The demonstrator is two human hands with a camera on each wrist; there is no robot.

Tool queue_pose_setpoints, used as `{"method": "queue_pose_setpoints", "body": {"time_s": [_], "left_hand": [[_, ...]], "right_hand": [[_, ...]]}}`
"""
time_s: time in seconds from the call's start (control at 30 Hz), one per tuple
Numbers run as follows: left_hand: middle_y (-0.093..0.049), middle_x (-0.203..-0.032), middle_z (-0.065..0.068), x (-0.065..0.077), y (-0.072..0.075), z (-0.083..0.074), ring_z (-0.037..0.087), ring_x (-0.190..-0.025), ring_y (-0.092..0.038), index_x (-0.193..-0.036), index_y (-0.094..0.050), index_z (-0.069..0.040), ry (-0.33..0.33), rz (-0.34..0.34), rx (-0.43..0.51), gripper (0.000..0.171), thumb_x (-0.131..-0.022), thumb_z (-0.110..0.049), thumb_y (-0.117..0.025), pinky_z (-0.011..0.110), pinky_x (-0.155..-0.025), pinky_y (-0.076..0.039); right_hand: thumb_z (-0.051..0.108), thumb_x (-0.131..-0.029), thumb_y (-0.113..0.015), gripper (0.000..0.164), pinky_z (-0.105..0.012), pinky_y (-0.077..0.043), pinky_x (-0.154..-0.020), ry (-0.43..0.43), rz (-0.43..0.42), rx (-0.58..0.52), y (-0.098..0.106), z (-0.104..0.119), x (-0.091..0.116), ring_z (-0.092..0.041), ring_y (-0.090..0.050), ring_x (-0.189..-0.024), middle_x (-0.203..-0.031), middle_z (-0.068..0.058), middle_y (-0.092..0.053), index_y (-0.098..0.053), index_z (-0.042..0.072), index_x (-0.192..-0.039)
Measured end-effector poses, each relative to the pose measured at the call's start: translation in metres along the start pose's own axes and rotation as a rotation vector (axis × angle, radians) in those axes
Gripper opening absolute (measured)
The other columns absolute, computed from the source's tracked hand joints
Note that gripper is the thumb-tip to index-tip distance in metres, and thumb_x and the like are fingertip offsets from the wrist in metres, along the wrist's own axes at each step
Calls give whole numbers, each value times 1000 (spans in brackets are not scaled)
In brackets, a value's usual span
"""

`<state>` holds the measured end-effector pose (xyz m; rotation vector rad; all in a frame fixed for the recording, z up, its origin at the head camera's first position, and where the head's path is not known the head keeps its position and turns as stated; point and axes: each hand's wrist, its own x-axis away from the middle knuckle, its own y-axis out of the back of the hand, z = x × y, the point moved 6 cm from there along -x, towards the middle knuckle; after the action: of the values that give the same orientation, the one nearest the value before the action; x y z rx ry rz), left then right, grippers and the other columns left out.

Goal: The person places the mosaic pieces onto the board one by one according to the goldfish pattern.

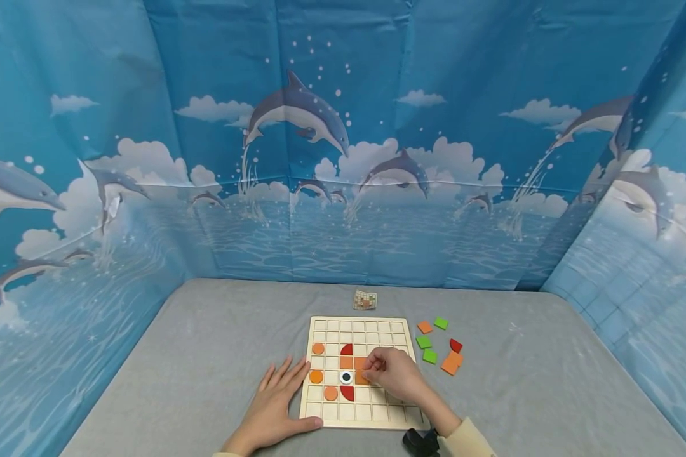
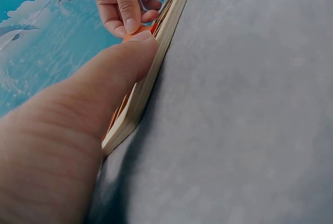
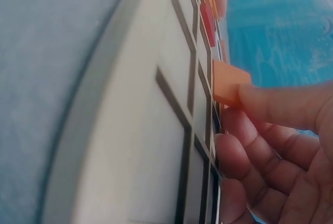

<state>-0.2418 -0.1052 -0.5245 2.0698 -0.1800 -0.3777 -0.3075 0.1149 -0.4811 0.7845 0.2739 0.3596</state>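
A pale wooden grid board [image 1: 380, 414] lies on the table. My left hand [image 1: 277, 401] is spread flat at its left side, fingertips at the left edge and thumb at the near left corner. Over the middle of the grid, my right hand [image 1: 397, 376] pinches an orange square tile [image 3: 228, 82] between thumb and fingers, one side down at the grid. Left of it sits a round white piece with a black centre [image 1: 346, 377], with red quarter-round pieces [image 1: 347, 393] above and below in that column. Orange discs [image 1: 316, 377] occupy cells further left.
Right of the board lie loose green tiles [image 1: 423, 343], orange tiles [image 1: 451, 363] and a red piece [image 1: 455, 345]. A small printed card [image 1: 365, 299] is behind the board. A black object [image 1: 420, 442] shows by the right wrist. A dolphin-print curtain [image 1: 343, 241] surrounds the grey table.
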Motion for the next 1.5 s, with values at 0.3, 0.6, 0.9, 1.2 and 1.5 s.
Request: {"method": "queue_pose_setpoints", "body": {"time_s": [0.3, 0.6, 0.9, 1.2, 1.5], "left_hand": [[-35, -150, 1, -2, -1, 1, 30, -140, -19, -147, -38, -14, 4, -1, 8, 99, -72, -75, -58, 54, -109, -7], [-33, -151, -1, -6, -4, 2, 28, -141, -16, -148, -36, -15, 24, 18, 11, 100, -72, -77, -57, 50, -110, -3], [-34, -150, 0, -8, -3, 1, 29, -141, -17, -148, -37, -14, 19, 10, 3, 100, -72, -76, -58, 52, -109, -5], [-34, -150, 1, -10, -2, 1, 30, -140, -18, -148, -37, -14, 14, 2, -9, 100, -72, -76, -57, 53, -109, -6], [-34, -150, 0, -11, -4, 2, 29, -141, -17, -148, -37, -14, 33, 19, -2, 101, -72, -78, -57, 52, -109, -5]], "right_hand": [[13, -82, -74, 12, -25, -40, -55, 16, 20, 9, 1, 0, -3, -8, -48, -60, -66, 10, -54, -66, 18, -74], [14, -83, -74, 14, -25, -40, -54, 27, 12, 53, 1, -3, -7, -7, -47, -57, -62, 12, -53, -66, 19, -72], [13, -83, -73, 16, -24, -39, -51, 50, -12, 89, 2, -3, -10, -5, -45, -54, -61, 12, -52, -65, 20, -71], [13, -83, -73, 15, -24, -38, -50, 52, -1, 75, 2, -2, -12, -6, -45, -54, -61, 12, -52, -65, 18, -72], [13, -82, -74, 16, -24, -37, -51, 41, 4, 68, 1, -4, -12, -6, -45, -54, -61, 12, -52, -64, 19, -71]]}}
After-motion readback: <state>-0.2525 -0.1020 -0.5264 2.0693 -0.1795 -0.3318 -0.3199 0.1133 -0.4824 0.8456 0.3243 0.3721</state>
